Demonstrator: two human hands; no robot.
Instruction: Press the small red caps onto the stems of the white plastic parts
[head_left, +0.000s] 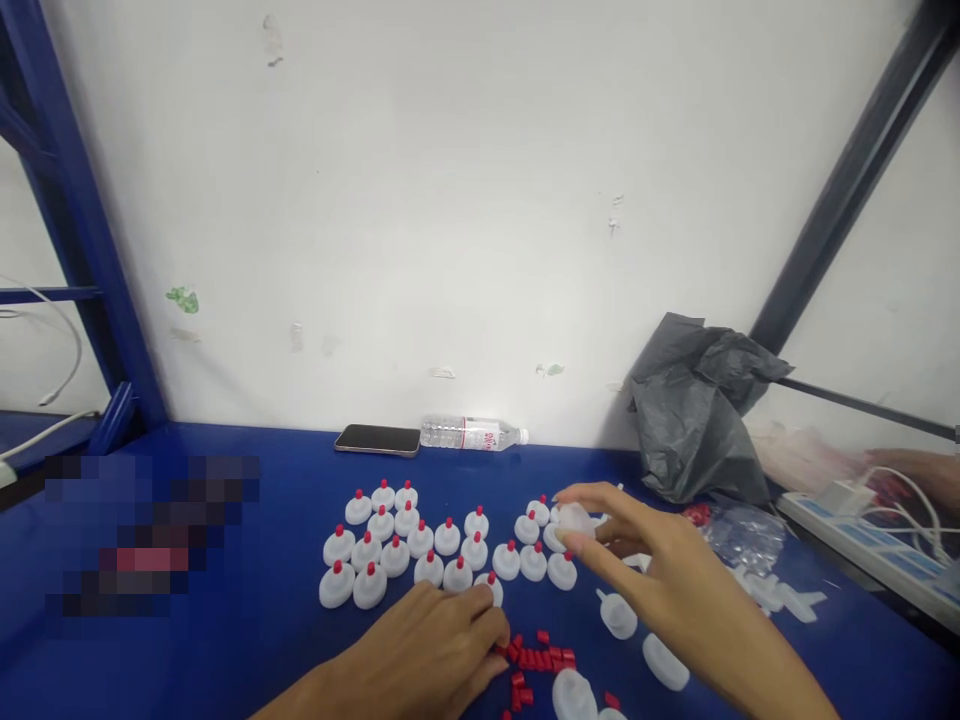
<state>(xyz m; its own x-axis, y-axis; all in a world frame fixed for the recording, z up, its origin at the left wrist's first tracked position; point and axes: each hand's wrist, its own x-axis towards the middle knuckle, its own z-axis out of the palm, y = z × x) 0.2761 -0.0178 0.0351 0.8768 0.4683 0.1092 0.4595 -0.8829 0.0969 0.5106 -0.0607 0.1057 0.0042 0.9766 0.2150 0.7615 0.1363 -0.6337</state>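
Red plastic caps (pixel 536 660) loose beside left hand (pixel 442 640), fingers curled, cannot tell if gripping; careless sweep could scatter them. Just beyond left knuckles, red-tipped white lids (pixel 458 578) crowd: bump might topple some. Farther, right hand (pixel 649 550) pinches translucent white lid (pixel 576 518); slack pinch could drop it.

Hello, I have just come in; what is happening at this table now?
A person works at a blue table. The right hand holds a translucent white piece up in its fingers. The left hand has its fingertips at the edge of some loose red caps; whether it grips one is unclear. Many white pieces with red tips stand in loose groups, while several without red tips lie toward the right.
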